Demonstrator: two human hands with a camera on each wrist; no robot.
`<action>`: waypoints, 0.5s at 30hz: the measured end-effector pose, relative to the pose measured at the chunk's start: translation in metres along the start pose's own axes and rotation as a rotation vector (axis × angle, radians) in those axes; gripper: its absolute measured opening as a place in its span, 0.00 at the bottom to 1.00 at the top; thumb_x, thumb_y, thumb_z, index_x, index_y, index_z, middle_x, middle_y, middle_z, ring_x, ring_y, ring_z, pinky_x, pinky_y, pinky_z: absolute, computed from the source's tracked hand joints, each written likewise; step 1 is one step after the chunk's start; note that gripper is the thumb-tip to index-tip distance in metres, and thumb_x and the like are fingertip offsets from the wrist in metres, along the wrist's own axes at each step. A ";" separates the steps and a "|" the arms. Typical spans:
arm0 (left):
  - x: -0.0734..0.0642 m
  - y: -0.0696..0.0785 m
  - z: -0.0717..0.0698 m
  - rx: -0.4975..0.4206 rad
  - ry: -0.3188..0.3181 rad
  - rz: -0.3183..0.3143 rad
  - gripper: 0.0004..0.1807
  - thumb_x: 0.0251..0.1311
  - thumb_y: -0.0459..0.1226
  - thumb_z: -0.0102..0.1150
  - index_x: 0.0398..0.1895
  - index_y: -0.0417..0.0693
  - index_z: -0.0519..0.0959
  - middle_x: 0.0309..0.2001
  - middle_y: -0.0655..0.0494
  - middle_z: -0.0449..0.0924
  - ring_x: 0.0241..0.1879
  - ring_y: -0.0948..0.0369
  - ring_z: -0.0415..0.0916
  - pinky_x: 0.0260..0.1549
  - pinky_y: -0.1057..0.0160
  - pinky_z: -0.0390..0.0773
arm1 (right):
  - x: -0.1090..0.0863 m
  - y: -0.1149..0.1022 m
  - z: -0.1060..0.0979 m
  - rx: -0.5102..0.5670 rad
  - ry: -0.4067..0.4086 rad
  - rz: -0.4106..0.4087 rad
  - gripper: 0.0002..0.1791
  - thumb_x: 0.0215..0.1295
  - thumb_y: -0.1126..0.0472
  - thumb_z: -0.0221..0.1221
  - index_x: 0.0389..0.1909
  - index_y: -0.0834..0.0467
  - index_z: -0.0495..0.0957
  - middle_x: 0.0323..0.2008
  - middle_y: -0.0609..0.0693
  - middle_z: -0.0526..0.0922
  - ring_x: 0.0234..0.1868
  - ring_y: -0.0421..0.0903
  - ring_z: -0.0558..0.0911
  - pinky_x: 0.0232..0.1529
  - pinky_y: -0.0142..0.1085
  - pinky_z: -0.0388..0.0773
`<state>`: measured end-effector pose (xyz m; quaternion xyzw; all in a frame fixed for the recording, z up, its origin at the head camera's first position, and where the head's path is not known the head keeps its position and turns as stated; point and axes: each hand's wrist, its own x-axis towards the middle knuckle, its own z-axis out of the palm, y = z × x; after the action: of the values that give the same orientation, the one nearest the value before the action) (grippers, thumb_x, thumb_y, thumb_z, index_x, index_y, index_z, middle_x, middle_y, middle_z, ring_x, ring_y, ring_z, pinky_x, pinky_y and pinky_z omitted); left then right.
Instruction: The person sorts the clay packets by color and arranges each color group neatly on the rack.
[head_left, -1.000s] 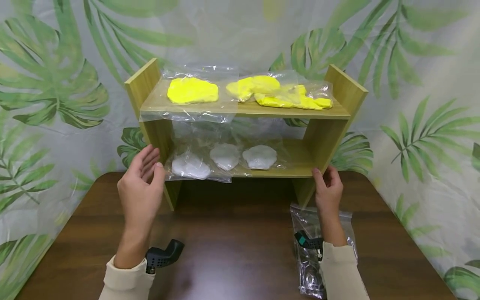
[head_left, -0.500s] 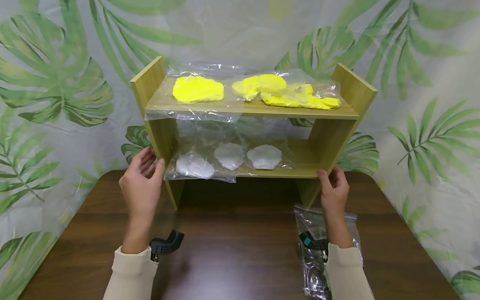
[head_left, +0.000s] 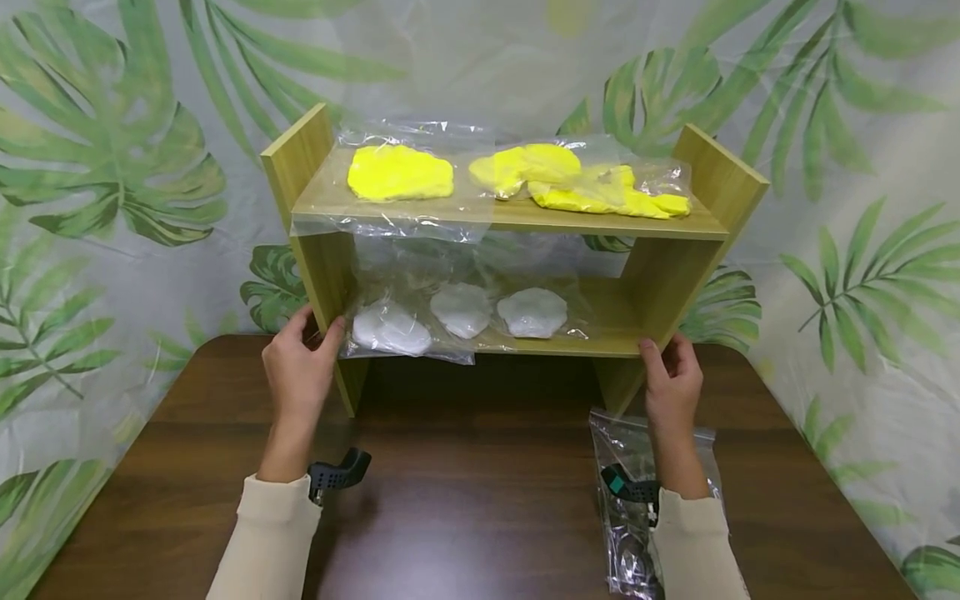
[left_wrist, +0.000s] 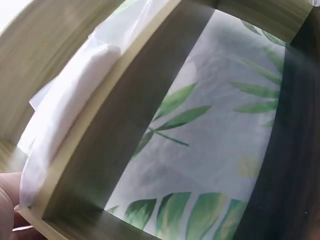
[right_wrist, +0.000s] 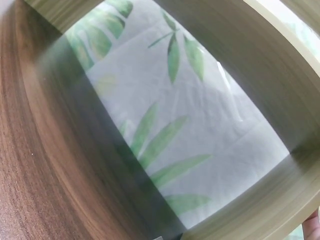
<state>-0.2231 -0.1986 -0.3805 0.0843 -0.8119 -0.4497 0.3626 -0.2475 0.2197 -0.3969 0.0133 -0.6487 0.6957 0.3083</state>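
A two-tier wooden shelf [head_left: 670, 279] stands at the back of the table. My left hand [head_left: 298, 367] grips the front edge of its left side panel, thumb at the inner face beside a clear bag. On the right, my right hand [head_left: 673, 385] pinches the opposite panel at the height of the lower board. In the left wrist view the left fingers [left_wrist: 7, 200] show at the panel edge. Only a bit of the right fingers [right_wrist: 312, 227] appears in the right wrist view. Both hands' far fingertips are hidden behind the panels.
Bagged bright yellow lumps [head_left: 400, 173] lie on the upper board. Bagged white lumps [head_left: 532, 312] lie on the lower board, one bag [head_left: 442, 353] overhanging its front edge. A clear zip bag [head_left: 626, 533] lies on the brown table [head_left: 450, 500] under the right forearm. Leaf-patterned cloth hangs behind.
My left hand has moved right, from beside the left panel with fingers spread to a grip on its edge. The right hand keeps its hold. The head view has shifted slightly.
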 end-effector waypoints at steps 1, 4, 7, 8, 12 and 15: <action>0.000 -0.001 0.000 0.009 -0.001 0.007 0.19 0.60 0.42 0.63 0.51 0.41 0.81 0.45 0.43 0.84 0.42 0.50 0.83 0.38 0.52 0.82 | 0.000 0.000 0.000 0.002 0.000 0.000 0.13 0.64 0.67 0.59 0.50 0.61 0.78 0.39 0.45 0.81 0.41 0.39 0.78 0.41 0.27 0.73; 0.000 -0.004 0.002 0.030 -0.001 0.029 0.17 0.61 0.43 0.62 0.47 0.41 0.83 0.40 0.42 0.85 0.37 0.49 0.83 0.32 0.61 0.79 | 0.000 -0.001 0.000 0.008 0.000 0.003 0.13 0.64 0.68 0.59 0.50 0.61 0.78 0.40 0.45 0.81 0.42 0.39 0.78 0.42 0.27 0.73; 0.000 -0.008 0.004 0.018 0.003 0.040 0.16 0.62 0.44 0.60 0.43 0.41 0.84 0.34 0.43 0.85 0.32 0.50 0.81 0.26 0.73 0.71 | 0.001 -0.002 0.000 0.013 0.002 0.004 0.13 0.64 0.68 0.59 0.49 0.60 0.78 0.39 0.45 0.81 0.41 0.39 0.78 0.41 0.27 0.73; 0.000 -0.009 0.005 0.007 0.005 0.042 0.16 0.62 0.44 0.60 0.42 0.41 0.84 0.33 0.43 0.85 0.32 0.51 0.81 0.25 0.76 0.69 | 0.002 0.002 -0.001 0.015 0.003 0.008 0.13 0.64 0.68 0.59 0.49 0.60 0.78 0.39 0.45 0.81 0.42 0.39 0.78 0.41 0.27 0.73; 0.000 -0.012 0.006 -0.037 0.013 0.041 0.15 0.62 0.44 0.60 0.40 0.41 0.84 0.32 0.44 0.85 0.31 0.54 0.81 0.24 0.82 0.67 | 0.008 0.015 -0.005 0.011 0.000 0.023 0.14 0.65 0.66 0.60 0.51 0.60 0.78 0.41 0.46 0.81 0.43 0.41 0.78 0.42 0.27 0.73; -0.002 -0.015 0.007 -0.055 0.014 0.030 0.15 0.62 0.44 0.60 0.40 0.41 0.84 0.33 0.45 0.85 0.32 0.57 0.80 0.25 0.81 0.68 | 0.009 0.021 -0.008 -0.004 -0.004 0.039 0.16 0.65 0.64 0.61 0.53 0.59 0.78 0.43 0.46 0.81 0.45 0.41 0.78 0.43 0.27 0.73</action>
<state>-0.2296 -0.2015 -0.3959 0.0654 -0.7980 -0.4657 0.3769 -0.2606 0.2316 -0.4134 0.0011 -0.6509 0.7002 0.2935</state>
